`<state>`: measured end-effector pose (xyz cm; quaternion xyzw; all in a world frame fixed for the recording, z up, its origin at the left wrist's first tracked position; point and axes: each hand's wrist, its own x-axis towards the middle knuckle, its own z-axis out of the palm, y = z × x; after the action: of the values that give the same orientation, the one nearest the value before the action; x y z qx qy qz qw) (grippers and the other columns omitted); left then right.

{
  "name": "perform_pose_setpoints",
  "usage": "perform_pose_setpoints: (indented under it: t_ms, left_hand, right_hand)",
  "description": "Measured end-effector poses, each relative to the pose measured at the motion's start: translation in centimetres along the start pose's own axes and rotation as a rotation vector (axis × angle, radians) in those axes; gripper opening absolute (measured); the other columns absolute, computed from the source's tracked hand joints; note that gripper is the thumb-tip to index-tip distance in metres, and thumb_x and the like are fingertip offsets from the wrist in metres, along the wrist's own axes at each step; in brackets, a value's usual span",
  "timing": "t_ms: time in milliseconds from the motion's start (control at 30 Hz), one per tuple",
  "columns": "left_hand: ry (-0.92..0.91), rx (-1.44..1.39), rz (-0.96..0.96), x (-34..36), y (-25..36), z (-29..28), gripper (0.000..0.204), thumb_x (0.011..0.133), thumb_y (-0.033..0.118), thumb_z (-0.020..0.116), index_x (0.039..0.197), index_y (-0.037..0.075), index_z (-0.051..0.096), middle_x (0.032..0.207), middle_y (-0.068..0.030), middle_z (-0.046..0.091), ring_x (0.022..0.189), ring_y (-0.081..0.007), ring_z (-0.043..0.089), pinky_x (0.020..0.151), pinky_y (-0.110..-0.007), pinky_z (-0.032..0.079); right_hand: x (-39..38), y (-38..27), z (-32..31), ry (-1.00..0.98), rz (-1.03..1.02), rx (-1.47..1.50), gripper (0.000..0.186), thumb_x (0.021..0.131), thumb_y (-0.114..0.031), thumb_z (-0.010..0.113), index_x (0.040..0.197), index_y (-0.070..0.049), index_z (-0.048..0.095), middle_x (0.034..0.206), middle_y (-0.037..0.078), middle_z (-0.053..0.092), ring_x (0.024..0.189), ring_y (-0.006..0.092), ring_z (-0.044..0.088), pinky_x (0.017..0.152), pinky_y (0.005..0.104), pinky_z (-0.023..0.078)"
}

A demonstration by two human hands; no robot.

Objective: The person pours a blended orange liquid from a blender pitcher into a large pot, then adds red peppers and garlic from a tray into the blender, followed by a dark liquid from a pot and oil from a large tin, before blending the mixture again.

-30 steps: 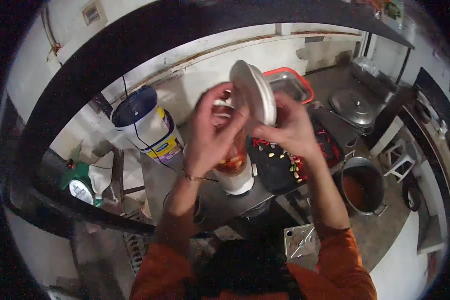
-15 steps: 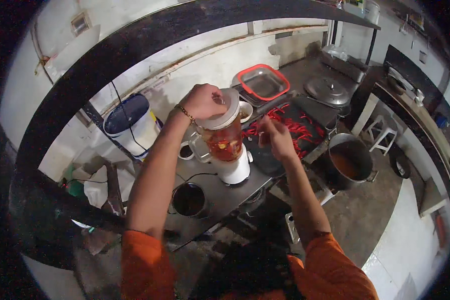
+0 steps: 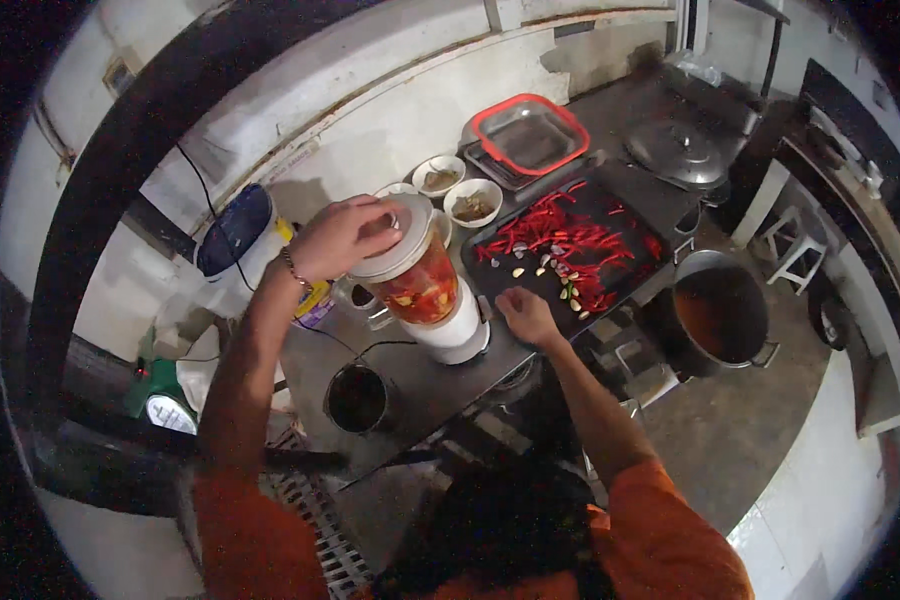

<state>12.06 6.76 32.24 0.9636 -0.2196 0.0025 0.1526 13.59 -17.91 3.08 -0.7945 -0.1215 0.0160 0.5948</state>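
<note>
The left hand (image 3: 345, 240) has fingers curled holding the lid (image 3: 406, 240) on the blender (image 3: 436, 300), mid-frame; whether the right hand's (image 3: 530, 320) bent fingers hold anything, I cannot tell. Lopsided pressure could tip it.

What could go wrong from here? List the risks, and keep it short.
The lid could lift and let the red mix splash if the left hand eases off; how firmly it is seated cannot be told. The blender stands near the front edge of the table, so a knock from the right hand might shift it. The cord trails across the table and could snag.
</note>
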Motion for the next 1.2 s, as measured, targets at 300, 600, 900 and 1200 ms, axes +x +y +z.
perform_pose_setpoints:
  t_ms: [300, 600, 900, 1200]
  left_hand:
    - [0.221, 0.033, -0.206, 5.7, -0.5, 4.4, 0.058, 0.085, 0.052, 0.05, 0.113, 0.002, 0.058, 0.111, -0.0181, 0.06, 0.107, -0.0286, 0.056, 0.092, -0.034, 0.04]
    - [0.092, -0.12, -0.315, 5.8, -0.5, 5.3, 0.06, 0.082, 0.054, 0.053, 0.107, 0.0, 0.059, 0.101, -0.0175, 0.063, 0.095, -0.0253, 0.06, 0.086, -0.031, 0.043]
    - [0.086, -0.262, -0.277, 6.4, 1.6, 5.2, 0.05, 0.083, 0.049, 0.054, 0.101, 0.003, 0.062, 0.095, -0.0061, 0.064, 0.089, -0.0142, 0.057, 0.083, -0.026, 0.041]
    - [0.104, -0.277, -0.247, 6.1, -1.3, 5.7, 0.054, 0.083, 0.051, 0.053, 0.109, 0.004, 0.061, 0.1, -0.0061, 0.063, 0.094, -0.0129, 0.056, 0.086, -0.025, 0.04]
  right_hand:
    - [1.3, 4.0, 4.3, -0.1, -0.245, -0.132, 0.041, 0.092, -0.025, 0.043, 0.125, -0.002, 0.043, 0.116, 0.024, 0.05, 0.106, 0.0404, 0.05, 0.089, 0.0433, 0.042]
    - [3.7, 5.1, 6.8, 0.034, -0.085, -0.243, 0.039, 0.092, -0.034, 0.036, 0.103, 0.0, 0.051, 0.085, 0.025, 0.057, 0.081, 0.0426, 0.058, 0.074, 0.0486, 0.047]
    - [7.3, 3.6, 4.5, -0.417, 0.759, 0.052, 0.053, 0.086, -0.045, 0.035, 0.064, 0.002, 0.049, 0.055, 0.01, 0.045, 0.039, 0.0214, 0.042, 0.036, 0.04, 0.037]
    - [3.4, 1.7, 3.2, -0.294, 0.688, 0.228, 0.066, 0.089, -0.06, 0.03, 0.083, -0.001, 0.058, 0.051, 0.006, 0.043, 0.036, 0.0157, 0.039, 0.034, 0.0302, 0.032]
